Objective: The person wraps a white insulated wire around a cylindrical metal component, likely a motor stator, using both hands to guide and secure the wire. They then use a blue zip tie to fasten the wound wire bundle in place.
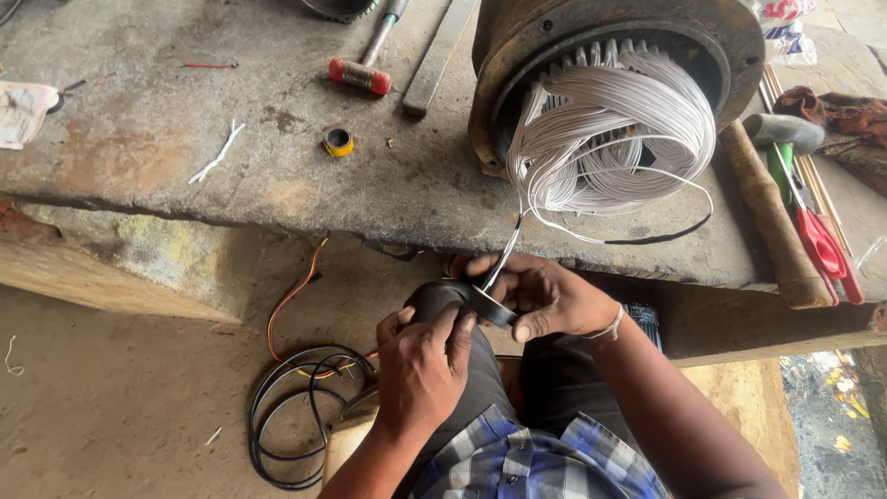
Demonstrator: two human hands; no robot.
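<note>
1. Black tape (490, 308) is pinched in the right hand (545, 298) and pulled around a white wire (504, 254) just below the table (185, 148) edge.
2. The left hand (420, 370) grips the tape roll (434, 298), fingers curled.
3. Best kept taut, each turn overlapping, wire steady.
4. The roll is mostly covered; where the wire joins the motor (610, 102) coils cannot be made out.

Shirt (517, 457): blue, white and black check. Trousers (545, 374): dark. Right wrist: pale thread band (610, 323); forearms bare.
</note>
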